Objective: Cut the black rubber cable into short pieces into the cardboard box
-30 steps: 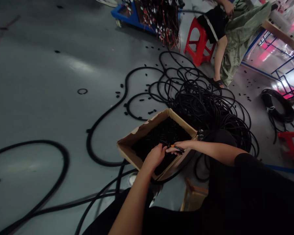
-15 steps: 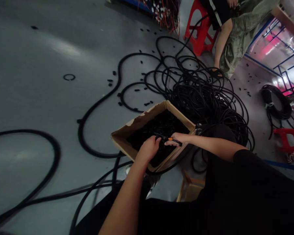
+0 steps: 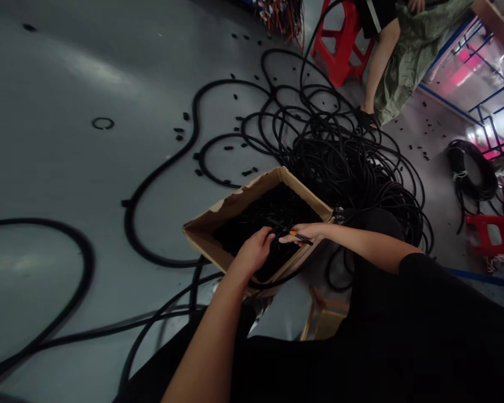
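Your right hand (image 3: 307, 230): grip wrapped round an orange-and-black tool (image 3: 293, 233), over the carton (image 3: 273, 180), toward its 3 o'clock. Left hand (image 3: 256, 246) just beside the tool, fingers curled; can't tell what that grip has, if anything.

Risks, my read: left fingers could get nicked if the tool slips, since they're so near and it's dark in there. Black cord (image 3: 88, 260) at 9 o'clock could snag your foot. Pieces could drop outside the carton if you work near its rim.

Markings: 0 readable.
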`<act>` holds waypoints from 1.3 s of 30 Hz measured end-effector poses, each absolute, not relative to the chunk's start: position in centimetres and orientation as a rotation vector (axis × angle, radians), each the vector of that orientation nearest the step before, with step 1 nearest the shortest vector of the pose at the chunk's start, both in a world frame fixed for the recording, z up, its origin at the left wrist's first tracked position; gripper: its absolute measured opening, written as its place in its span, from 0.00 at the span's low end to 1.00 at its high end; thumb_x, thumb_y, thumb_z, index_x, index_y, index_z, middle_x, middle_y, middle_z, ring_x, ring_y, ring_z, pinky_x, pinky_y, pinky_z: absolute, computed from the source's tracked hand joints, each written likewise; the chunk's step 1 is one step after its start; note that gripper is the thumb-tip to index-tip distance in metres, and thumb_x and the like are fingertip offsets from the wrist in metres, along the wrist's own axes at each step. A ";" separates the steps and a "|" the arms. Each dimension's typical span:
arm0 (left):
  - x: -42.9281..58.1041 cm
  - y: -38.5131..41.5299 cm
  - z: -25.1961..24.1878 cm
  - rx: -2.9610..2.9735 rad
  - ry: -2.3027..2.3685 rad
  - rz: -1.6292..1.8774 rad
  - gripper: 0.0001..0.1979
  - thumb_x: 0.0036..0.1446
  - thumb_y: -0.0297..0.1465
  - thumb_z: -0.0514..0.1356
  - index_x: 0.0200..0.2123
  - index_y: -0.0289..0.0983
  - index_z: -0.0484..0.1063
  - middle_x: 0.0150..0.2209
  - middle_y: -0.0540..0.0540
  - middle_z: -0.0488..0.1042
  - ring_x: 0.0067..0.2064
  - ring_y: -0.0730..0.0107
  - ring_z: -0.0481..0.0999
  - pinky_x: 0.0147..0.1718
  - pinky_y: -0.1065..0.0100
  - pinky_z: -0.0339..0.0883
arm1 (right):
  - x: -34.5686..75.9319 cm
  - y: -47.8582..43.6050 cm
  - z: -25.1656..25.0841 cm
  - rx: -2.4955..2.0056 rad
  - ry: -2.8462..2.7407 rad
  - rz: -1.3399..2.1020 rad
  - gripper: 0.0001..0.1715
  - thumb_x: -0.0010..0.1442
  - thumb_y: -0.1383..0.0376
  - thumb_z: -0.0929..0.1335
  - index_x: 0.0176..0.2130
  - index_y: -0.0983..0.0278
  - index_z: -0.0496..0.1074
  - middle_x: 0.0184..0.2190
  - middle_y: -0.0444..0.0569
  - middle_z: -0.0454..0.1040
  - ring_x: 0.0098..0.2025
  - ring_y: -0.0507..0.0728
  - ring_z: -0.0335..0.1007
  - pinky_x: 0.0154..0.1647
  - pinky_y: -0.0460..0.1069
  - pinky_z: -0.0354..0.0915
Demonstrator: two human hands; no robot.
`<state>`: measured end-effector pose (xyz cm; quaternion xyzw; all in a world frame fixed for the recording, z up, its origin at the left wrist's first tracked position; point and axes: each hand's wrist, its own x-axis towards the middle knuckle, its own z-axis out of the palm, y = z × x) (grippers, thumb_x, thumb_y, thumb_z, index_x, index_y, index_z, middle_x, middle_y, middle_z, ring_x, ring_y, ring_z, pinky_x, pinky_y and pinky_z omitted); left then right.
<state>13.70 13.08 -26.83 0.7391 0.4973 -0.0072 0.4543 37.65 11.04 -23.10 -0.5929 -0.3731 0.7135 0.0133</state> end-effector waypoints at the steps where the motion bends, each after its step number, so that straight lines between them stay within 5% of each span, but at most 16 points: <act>1: 13.8 13.1 -26.7 1.829 1.229 -0.039 0.20 0.85 0.35 0.52 0.62 0.36 0.82 0.69 0.24 0.91 0.71 0.39 0.93 0.73 0.51 0.82 | 37.6 11.0 -22.9 -1.867 -1.178 2.206 0.43 0.74 0.42 0.89 0.29 0.61 0.68 0.22 0.36 0.67 0.24 0.47 0.63 0.26 0.41 0.62; 12: 13.8 13.8 -24.6 1.804 1.420 -0.323 0.21 0.91 0.34 0.46 0.57 0.40 0.80 0.62 0.26 0.94 0.66 0.39 0.95 0.60 0.57 0.81 | 37.6 10.6 -22.5 -2.037 -1.344 2.027 0.43 0.80 0.60 0.87 0.23 0.61 0.66 0.15 0.36 0.67 0.18 0.45 0.59 0.25 0.41 0.58; 18: 13.7 13.7 -24.9 1.786 1.449 -0.345 0.23 0.91 0.35 0.47 0.66 0.35 0.82 0.64 0.23 0.93 0.69 0.34 0.94 0.64 0.53 0.83 | 37.9 10.2 -24.0 -1.928 -1.297 2.089 0.45 0.77 0.54 0.88 0.23 0.60 0.64 0.15 0.36 0.65 0.19 0.47 0.60 0.25 0.42 0.62; 24: 13.9 13.7 -25.1 1.734 1.528 -0.236 0.24 0.90 0.38 0.53 0.75 0.32 0.77 0.70 0.22 0.90 0.73 0.33 0.92 0.69 0.50 0.84 | 37.3 9.6 -24.8 -1.885 -1.089 2.126 0.32 0.82 0.52 0.83 0.33 0.63 0.74 0.24 0.38 0.70 0.24 0.48 0.65 0.26 0.41 0.64; 31: 15.1 13.6 -24.1 1.801 1.405 -0.440 0.21 0.92 0.38 0.52 0.64 0.33 0.81 0.67 0.19 0.91 0.72 0.31 0.92 0.65 0.53 0.83 | 36.9 9.7 -24.0 -1.783 -1.104 2.254 0.41 0.80 0.35 0.83 0.36 0.64 0.75 0.27 0.39 0.68 0.29 0.49 0.64 0.29 0.41 0.63; 39: 15.5 12.5 -25.2 1.890 1.348 -0.386 0.20 0.90 0.37 0.53 0.70 0.36 0.79 0.62 0.24 0.94 0.68 0.35 0.95 0.62 0.55 0.85 | 36.9 10.3 -22.4 -1.813 -1.161 2.223 0.38 0.80 0.43 0.86 0.34 0.64 0.75 0.31 0.42 0.75 0.33 0.50 0.71 0.33 0.40 0.66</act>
